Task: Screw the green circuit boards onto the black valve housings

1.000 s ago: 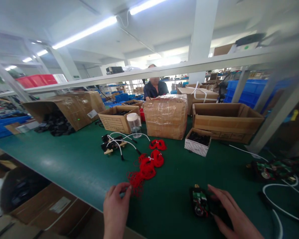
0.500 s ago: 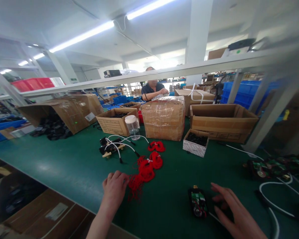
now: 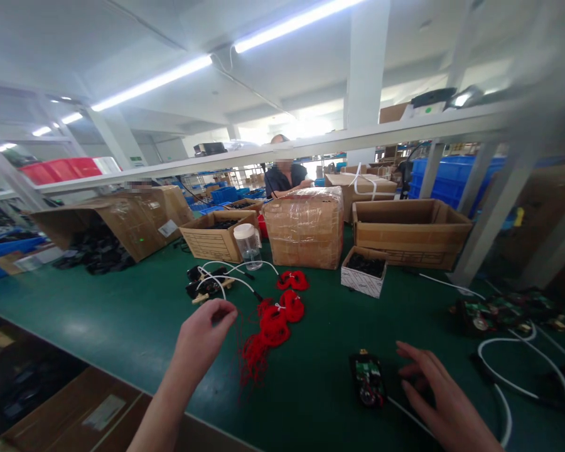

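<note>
My left hand (image 3: 201,333) is raised a little above the green table, fingers pinched on a thin red thread (image 3: 238,342) that hangs down to a loose red thread pile (image 3: 254,351). More tied red thread bundles (image 3: 282,311) lie beyond it. My right hand (image 3: 440,402) rests on the table with fingers spread, over a dark part and beside a small black-and-green circuit board (image 3: 368,380).
Cardboard boxes (image 3: 306,226) line the back of the green table (image 3: 122,314), with a clear jar (image 3: 247,242), a white-cabled fixture (image 3: 209,282) and a small white box (image 3: 363,273). More boards and white cables (image 3: 503,314) lie at the right. A person (image 3: 285,172) works behind the boxes.
My left hand has closed on a red thread and lifted it up and away from the pile. My right hand has stayed by the circuit board.
</note>
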Demonstrator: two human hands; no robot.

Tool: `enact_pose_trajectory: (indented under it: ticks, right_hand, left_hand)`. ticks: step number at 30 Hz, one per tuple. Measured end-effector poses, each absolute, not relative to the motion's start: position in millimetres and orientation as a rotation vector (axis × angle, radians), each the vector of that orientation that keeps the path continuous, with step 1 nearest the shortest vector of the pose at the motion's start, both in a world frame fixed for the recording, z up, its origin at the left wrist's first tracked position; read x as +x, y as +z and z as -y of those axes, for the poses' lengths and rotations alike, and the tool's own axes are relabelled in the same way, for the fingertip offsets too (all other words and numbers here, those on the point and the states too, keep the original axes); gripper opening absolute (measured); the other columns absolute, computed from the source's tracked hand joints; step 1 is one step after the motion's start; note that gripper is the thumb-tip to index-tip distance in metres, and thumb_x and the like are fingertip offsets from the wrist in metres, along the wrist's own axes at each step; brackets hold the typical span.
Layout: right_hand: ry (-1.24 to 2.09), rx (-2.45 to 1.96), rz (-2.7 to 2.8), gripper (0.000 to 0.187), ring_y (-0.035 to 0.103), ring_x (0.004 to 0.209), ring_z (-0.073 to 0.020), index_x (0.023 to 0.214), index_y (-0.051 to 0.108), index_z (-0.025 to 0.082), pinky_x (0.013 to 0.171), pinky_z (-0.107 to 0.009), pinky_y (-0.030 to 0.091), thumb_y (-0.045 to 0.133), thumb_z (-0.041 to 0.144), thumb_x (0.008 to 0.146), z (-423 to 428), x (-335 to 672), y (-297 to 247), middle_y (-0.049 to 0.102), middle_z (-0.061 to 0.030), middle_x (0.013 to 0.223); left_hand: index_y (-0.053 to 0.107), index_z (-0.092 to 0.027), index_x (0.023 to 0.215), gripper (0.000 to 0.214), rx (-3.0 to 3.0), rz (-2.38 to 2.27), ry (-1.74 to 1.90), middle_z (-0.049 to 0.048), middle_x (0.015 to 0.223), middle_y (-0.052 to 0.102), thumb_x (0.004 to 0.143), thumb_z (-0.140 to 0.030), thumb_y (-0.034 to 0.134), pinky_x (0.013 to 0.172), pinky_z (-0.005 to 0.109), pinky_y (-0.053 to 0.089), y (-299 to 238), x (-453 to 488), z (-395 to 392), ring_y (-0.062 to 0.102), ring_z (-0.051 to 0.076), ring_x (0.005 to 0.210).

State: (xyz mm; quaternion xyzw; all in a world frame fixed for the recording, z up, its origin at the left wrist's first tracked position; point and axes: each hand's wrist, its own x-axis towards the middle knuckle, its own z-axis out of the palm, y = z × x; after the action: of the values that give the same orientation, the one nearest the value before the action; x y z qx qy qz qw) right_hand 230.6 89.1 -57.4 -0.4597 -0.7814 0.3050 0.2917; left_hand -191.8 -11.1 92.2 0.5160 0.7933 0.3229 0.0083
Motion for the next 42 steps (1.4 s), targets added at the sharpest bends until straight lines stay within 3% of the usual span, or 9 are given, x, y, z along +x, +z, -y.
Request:
enact_pose_trajectory:
  ticks: [11,19,25,31,42]
  right_hand:
    - [0.814,-1.252,2.021,0.048,0.067,0.091,-0.0231,0.139,0.048,0.023,0.079,-0.038,0.061,0.048,0.033,0.092,-80.2,222.6,-42.0,0.058,-0.0115,0.120]
    - [0.782,-1.155,2.034,0.046,0.065,0.098,-0.0233,0.138,0.048,0.023,0.086,-0.039,0.058,0.045,0.024,0.092,-76.7,201.1,-18.8,0.059,-0.0103,0.119]
    - [0.865,-1.013,2.106,0.032,0.063,0.098,-0.0219,0.122,0.060,0.021,0.086,-0.036,0.055,0.043,0.017,0.094,-73.3,165.9,23.8,0.059,-0.0089,0.113]
    - [0.979,-0.863,2.084,0.032,0.063,0.092,-0.0188,0.115,0.065,0.021,0.079,-0.030,0.052,0.050,0.009,0.090,-71.2,131.1,57.3,0.060,-0.0055,0.106]
    - [1.266,-0.714,1.874,0.030,0.061,0.085,-0.0152,0.111,0.068,0.021,0.075,-0.027,0.050,0.066,0.014,0.082,-66.4,132.6,73.4,0.062,-0.0013,0.102]
  left_hand:
    - [0.068,-0.024,0.071,0.015,1.524,-2.364,0.945,0.0026,0.074,0.073,0.072,-0.035,0.058,0.072,0.031,0.045,79.7,-192.9,-31.6,0.066,0.024,0.077]
    - [0.069,-0.021,0.079,0.026,1.399,-2.174,1.079,0.0027,0.078,0.073,0.073,-0.045,0.063,0.076,0.034,0.049,85.0,-176.5,-28.2,0.067,0.024,0.080]
    - [0.066,-0.018,0.085,0.030,1.272,-1.916,1.194,0.0038,0.081,0.074,0.075,-0.047,0.066,0.081,0.038,0.057,100.0,-153.2,-23.2,0.073,0.024,0.082]
    - [0.067,-0.018,0.088,0.028,1.147,-1.681,1.243,0.0024,0.085,0.074,0.078,-0.043,0.072,0.086,0.036,0.056,115.9,-130.7,-16.0,0.070,0.020,0.084]
    - [0.067,-0.019,0.085,0.028,1.090,-1.413,1.132,0.0010,0.085,0.071,0.077,-0.044,0.076,0.080,0.029,0.054,120.8,-65.0,2.4,0.068,0.018,0.083]
